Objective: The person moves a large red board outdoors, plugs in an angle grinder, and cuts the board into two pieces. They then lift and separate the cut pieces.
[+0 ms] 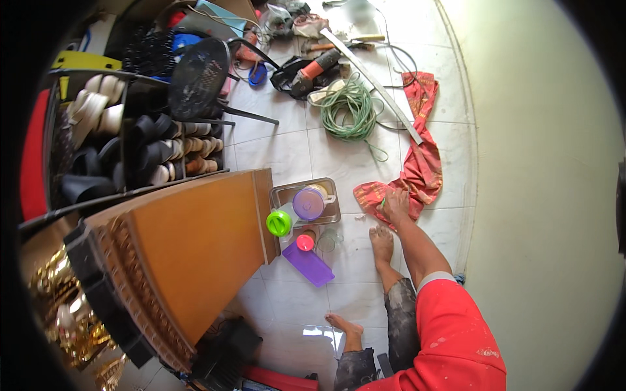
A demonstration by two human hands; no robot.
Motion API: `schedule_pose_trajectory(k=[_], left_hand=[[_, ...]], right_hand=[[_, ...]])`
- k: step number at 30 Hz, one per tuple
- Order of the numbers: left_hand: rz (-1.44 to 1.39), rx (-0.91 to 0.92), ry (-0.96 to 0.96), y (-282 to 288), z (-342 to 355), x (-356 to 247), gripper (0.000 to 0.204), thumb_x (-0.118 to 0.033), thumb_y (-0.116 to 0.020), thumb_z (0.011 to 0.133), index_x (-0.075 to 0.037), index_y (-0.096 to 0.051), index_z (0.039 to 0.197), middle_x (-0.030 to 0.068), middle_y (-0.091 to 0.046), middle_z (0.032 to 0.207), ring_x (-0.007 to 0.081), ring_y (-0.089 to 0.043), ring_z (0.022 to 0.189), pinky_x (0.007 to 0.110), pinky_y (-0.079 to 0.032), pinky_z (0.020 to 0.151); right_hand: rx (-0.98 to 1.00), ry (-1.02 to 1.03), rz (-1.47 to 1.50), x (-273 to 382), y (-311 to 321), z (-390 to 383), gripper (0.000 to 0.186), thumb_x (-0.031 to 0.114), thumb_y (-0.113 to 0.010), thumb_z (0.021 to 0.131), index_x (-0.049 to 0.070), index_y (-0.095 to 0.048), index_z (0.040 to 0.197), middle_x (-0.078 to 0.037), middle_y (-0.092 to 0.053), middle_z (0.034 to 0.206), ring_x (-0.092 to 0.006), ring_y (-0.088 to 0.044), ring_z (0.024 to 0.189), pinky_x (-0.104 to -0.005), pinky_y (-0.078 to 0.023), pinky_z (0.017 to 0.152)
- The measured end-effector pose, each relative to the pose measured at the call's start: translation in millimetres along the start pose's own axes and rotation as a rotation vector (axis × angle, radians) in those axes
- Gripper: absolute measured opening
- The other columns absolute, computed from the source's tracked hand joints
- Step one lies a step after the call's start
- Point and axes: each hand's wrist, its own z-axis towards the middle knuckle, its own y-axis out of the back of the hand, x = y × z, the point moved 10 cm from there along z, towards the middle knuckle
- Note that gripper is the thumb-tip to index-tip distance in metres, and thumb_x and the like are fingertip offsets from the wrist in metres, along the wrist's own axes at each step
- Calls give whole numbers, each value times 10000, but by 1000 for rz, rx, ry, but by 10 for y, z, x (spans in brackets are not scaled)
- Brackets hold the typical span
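Observation:
My right hand [395, 202] reaches down to the tiled floor and closes its fingers on the near end of a red patterned cloth [422, 163]. The cloth stretches away from the hand toward the far wall. A small green spot shows at the thumb side of the hand; I cannot tell what it is. My bare feet [381, 242] stand just below the hand. My left hand is out of the picture.
A metal tray [283, 193] holds a purple-lidded jug [308, 203], beside a green-capped bottle [279, 223], a pink-lidded cup [305, 242], a glass [328, 241] and a purple lid [308, 263]. A wooden cabinet [195, 247] and shoe rack [130, 150] stand left. Green coiled cable [352, 111], a power tool [313, 70] and a metal bar [378, 88] lie farther off.

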Motion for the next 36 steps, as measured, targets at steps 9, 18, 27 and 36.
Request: schedule_pose_trajectory(k=[9,18,27,36], left_hand=[[-374,-271,-146,-1787,512,-865,886,-649,-343,1103,-93,-35,1720,91,1,1788,210,-56,1641,406,-73,1321],[-84,54,-5,-1317,-510,-1159,745,-579,-402,1115,-90,-259,1658,93,-299,1573,195,-305,1437,379,-250,1200],[286,398,10,559,-1578,-907,632,-508,-461,1127,-86,-483,1595,96,-599,1357,181,-554,1234,352,-427,1080],[678,227,-536,710,-2033,-1312,447,-443,-646,1008,-54,-785,1178,28,-639,808,155,-535,671,353,-447,622]], right_hand=[[-64,-6,-141,33,-234,907,396,206,-728,886,56,-619,1236,-205,-607,1287,-357,-570,1219,-505,-490,1028],[148,81,237,-119,358,-116,526,237,-720,871,36,-596,1342,-273,-611,1285,-456,-580,1255,-543,-499,1073],[359,-139,263,-1572,775,-1857,534,400,-758,885,-22,-693,1206,-295,-732,1176,-446,-700,1153,-522,-549,1022],[325,-124,457,-2137,1206,-3047,463,387,-807,857,-30,-757,1051,-223,-768,973,-325,-745,909,-429,-598,810]])
